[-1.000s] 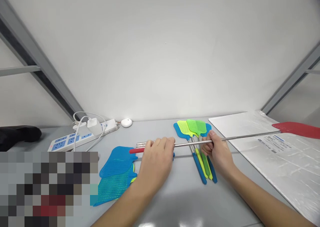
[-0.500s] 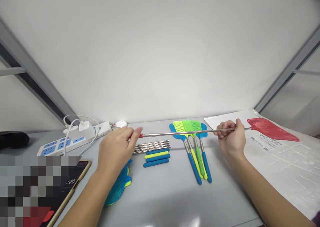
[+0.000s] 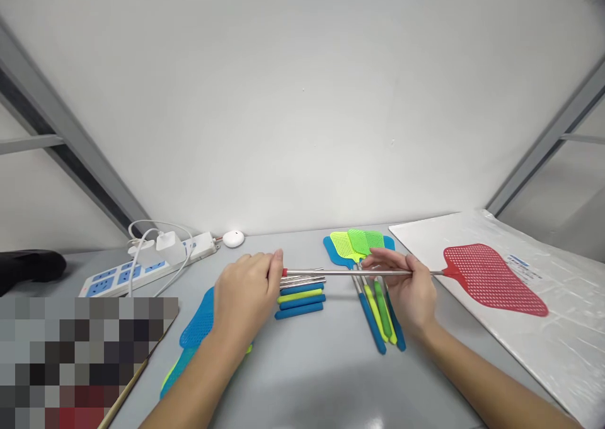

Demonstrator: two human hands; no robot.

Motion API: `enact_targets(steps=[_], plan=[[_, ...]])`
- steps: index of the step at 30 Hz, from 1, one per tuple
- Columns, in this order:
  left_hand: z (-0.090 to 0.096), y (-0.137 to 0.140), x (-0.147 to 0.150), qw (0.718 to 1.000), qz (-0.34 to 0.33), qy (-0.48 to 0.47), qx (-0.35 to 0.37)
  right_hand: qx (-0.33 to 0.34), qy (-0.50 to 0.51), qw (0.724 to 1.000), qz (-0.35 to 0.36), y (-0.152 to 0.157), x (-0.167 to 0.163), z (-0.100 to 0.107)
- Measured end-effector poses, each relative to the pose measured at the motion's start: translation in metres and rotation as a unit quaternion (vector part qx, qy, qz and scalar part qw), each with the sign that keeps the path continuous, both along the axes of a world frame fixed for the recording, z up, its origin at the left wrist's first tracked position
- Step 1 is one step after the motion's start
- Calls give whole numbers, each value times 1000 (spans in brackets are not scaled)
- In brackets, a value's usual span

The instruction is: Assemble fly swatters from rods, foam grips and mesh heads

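A red fly swatter [image 3: 496, 279] with a thin telescopic metal rod lies level across both hands, above the table. My left hand [image 3: 248, 297] is closed around its red handle end, and most of that handle is hidden in the fist. Loosely curled, my right hand [image 3: 411, 293] holds the rod near the swatter's head, thumb against the metal and fingers partly extended. Below the right hand lie several assembled swatters [image 3: 366, 243] with green, yellow and blue heads. Beside the left hand are metal rods [image 3: 307, 281] and several loose blue and yellow handles [image 3: 302, 300].
Loose blue swatter heads [image 3: 201, 325] lie partly under my left forearm. At the left are a power strip [image 3: 108, 281] with plugs and cables, a white oval case [image 3: 233, 239] and a black object [image 3: 33, 271]. A white wrapped package [image 3: 529, 341] covers the right side.
My hands have come closer together, and the swatter's exposed rod looks shorter. My right hand moved left and its fingers loosened. The red head swung lower and turned its face toward me.
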State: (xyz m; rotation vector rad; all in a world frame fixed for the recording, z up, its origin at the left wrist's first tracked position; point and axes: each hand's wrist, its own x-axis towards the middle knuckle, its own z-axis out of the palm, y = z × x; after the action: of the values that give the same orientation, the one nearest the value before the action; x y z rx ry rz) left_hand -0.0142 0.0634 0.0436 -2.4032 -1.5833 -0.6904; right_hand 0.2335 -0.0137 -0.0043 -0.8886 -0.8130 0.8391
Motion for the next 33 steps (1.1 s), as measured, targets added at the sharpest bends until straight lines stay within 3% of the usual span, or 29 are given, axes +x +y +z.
enact_targets(steps=[6,12,15,20,25,33], plan=[[-5,-12,12,995,-26,56,-81,1,-38,998,40,-6,-7,-7],[-12,-40,32,981,-108,93,-132,12,-31,999,-2,5,26,11],[-13,-44,37,981,-123,91,-119,4,-1,998,-63,15,48,18],[-10,-22,20,989,-97,78,-82,4,45,988,-147,23,62,14],[-9,-13,13,990,-93,95,-51,-11,60,991,-121,24,48,3],[-22,-38,28,990,-95,105,-10,-25,86,992,-87,15,30,5]])
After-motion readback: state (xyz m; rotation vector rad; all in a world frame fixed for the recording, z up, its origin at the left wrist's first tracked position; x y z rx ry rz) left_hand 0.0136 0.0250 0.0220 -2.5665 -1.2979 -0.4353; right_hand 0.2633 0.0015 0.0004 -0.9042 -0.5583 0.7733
